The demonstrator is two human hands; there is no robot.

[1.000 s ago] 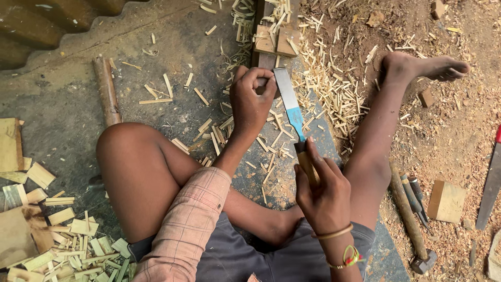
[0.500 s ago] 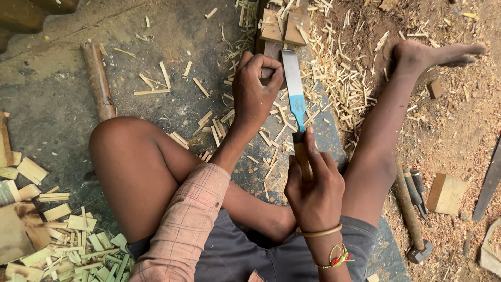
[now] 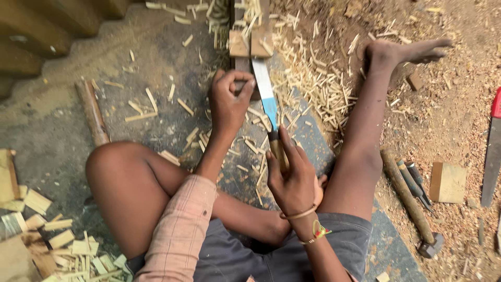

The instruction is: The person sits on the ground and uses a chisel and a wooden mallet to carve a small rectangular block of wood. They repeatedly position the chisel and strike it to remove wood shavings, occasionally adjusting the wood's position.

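Knife (image 3: 265, 93) points straight away from the body; right hand (image 3: 292, 177) grips its handle, left hand (image 3: 229, 102) pinches something small beside the blade.

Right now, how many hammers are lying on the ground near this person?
1. The hammer lies on the sawdust beside the outstretched leg, with two chisels next to it. More tools may be hidden outside the picture.

pink checked sleeve (image 3: 180, 235), grey shorts (image 3: 235, 258), bangles (image 3: 301, 214)
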